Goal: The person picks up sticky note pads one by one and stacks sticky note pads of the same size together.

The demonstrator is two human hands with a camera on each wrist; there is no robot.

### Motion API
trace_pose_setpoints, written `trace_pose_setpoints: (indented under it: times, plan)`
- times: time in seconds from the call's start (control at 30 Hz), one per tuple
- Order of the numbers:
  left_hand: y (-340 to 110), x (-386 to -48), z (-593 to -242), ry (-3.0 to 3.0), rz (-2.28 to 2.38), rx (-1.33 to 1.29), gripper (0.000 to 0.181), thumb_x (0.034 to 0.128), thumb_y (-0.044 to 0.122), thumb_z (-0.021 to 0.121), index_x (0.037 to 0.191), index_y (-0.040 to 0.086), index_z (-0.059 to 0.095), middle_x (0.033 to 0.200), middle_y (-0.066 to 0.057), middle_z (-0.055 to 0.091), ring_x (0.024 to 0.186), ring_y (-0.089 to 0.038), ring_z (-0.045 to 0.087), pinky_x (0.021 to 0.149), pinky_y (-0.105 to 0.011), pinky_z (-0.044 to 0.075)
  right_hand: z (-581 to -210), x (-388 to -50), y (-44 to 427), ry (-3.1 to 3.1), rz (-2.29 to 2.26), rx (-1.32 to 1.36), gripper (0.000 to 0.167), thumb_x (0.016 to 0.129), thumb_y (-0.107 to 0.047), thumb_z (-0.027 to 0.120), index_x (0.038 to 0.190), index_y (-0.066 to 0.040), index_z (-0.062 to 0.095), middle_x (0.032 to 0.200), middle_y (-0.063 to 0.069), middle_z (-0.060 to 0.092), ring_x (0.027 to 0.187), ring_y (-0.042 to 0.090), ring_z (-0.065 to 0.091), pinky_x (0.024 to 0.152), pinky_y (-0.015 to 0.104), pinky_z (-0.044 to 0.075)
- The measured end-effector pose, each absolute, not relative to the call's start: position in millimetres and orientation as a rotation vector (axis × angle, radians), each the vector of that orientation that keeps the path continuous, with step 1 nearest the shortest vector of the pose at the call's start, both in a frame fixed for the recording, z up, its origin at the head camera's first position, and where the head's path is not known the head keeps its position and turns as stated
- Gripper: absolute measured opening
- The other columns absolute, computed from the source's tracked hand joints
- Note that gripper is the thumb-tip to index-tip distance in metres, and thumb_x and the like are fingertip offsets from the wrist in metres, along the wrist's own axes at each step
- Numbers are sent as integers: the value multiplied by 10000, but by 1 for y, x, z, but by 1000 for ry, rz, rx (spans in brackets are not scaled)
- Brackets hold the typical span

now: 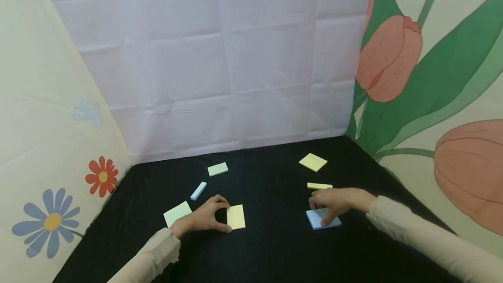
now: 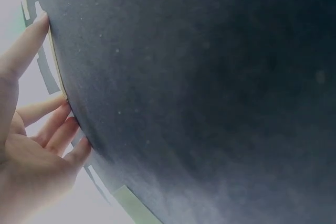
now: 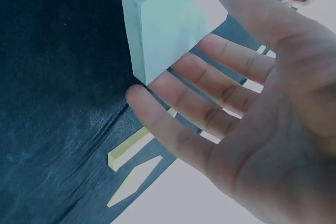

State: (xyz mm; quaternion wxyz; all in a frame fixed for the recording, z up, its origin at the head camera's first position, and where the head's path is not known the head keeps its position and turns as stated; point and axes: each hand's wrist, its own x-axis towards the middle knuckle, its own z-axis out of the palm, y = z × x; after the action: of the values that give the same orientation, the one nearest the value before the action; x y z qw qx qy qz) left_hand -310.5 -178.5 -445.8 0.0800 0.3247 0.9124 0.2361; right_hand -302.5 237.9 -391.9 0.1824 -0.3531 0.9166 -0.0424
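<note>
Notepad [image 1: 237, 217], yellow, lies just right of your left hand [image 1: 205, 216], which pinches its ends; long axis points away from you. Your right hand [image 1: 338, 201] grips the blue pad [image 1: 315, 219] beneath it.

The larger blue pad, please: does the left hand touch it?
No, the right hand touches that blue pad, while the left hand touches a yellow pad.
</note>
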Motion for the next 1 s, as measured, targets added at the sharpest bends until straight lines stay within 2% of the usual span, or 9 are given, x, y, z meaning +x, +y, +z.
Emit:
trace_pose_setpoints:
  times: [0.47, 0.7, 0.87, 1.0]
  plan:
    - [-175, -311, -447, 2733, 691, 962, 707, 775, 420, 839, 1297, 2, 610, 1244, -64, 476, 1144, -248, 469, 997, -464, 411, -391, -300, 239, 2573, -115, -1032, 483, 744, -283, 870, 1151, -174, 634, 1017, -27, 539, 876, 110, 580, 738, 299, 488]
    - [-171, -309, -443, 2727, 691, 958, 692, 776, 403, 841, 1293, 4, 612, 1247, -67, 476, 1144, -251, 464, 995, -465, 410, -388, -299, 241, 2563, -127, -1000, 473, 746, -284, 869, 1142, -189, 628, 1053, -8, 541, 904, 135, 593, 757, 319, 498]
    - [-168, -308, -442, 2726, 689, 979, 687, 770, 392, 848, 1280, -8, 618, 1242, -70, 480, 1137, -259, 467, 991, -464, 413, -388, -298, 242, 2555, -138, -1006, 447, 749, -282, 861, 1117, -193, 622, 1017, -39, 535, 898, 116, 574, 764, 308, 489]
    - [-168, -310, -444, 2725, 684, 968, 687, 773, 396, 844, 1284, -3, 617, 1254, -71, 478, 1143, -255, 463, 998, -463, 409, -388, -301, 243, 2546, -119, -1014, 361, 821, -274, 808, 1119, -182, 626, 993, -56, 563, 902, 100, 567, 779, 316, 492]
